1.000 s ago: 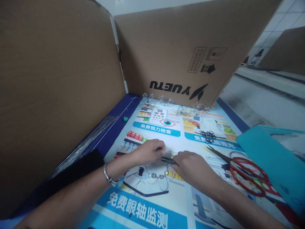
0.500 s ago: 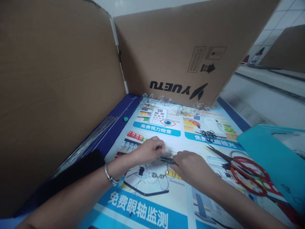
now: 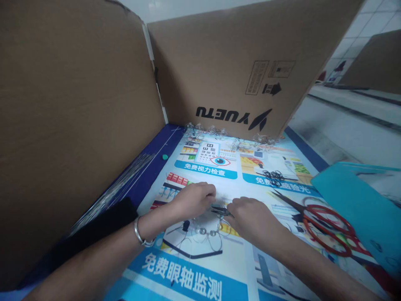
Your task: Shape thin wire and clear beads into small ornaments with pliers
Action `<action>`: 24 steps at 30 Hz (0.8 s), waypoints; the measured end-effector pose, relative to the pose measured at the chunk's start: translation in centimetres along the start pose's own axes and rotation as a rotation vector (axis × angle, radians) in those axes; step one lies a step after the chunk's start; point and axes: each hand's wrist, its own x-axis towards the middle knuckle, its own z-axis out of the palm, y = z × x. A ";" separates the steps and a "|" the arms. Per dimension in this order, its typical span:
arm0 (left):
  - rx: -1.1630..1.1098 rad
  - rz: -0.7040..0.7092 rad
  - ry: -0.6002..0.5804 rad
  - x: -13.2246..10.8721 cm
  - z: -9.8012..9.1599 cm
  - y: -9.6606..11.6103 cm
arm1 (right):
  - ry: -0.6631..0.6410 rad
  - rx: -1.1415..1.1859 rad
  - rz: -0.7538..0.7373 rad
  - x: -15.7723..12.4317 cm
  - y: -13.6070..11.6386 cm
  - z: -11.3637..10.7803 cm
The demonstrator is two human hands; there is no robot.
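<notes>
My right hand is wrapped round a small pair of dark pliers, whose jaws point left toward my other hand. My left hand is closed in a pinch just beyond the plier tips; what its fingers hold is too small and blurred to make out. Just below both hands is a loop of thin wire with clear round beads. Whether it is joined to what my left fingers pinch cannot be seen.
Red-handled scissors and a teal folder lie to the right. Black wire coils sit farther back. Clear beaded pieces line the cardboard wall. Thin wires and a dark block are at left.
My left hand has shifted very slightly beside the plier tips. My right hand keeps its grip on the pliers in nearly the same place.
</notes>
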 end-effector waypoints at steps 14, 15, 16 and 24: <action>0.083 -0.014 -0.074 -0.4 0.6 0.5 | 0.068 -0.016 -0.025 -0.7 0.2 1.0; 0.077 -0.016 -0.069 -0.4 0.6 0.5 | 0.076 -0.015 -0.028 -0.8 0.2 1.1; 0.069 -0.014 -0.067 -0.4 0.5 0.5 | 0.085 -0.014 -0.029 -0.8 0.2 1.1; 0.002 0.021 -0.051 -0.3 0.4 0.7 | 0.121 -0.019 -0.040 -1.0 -0.1 0.6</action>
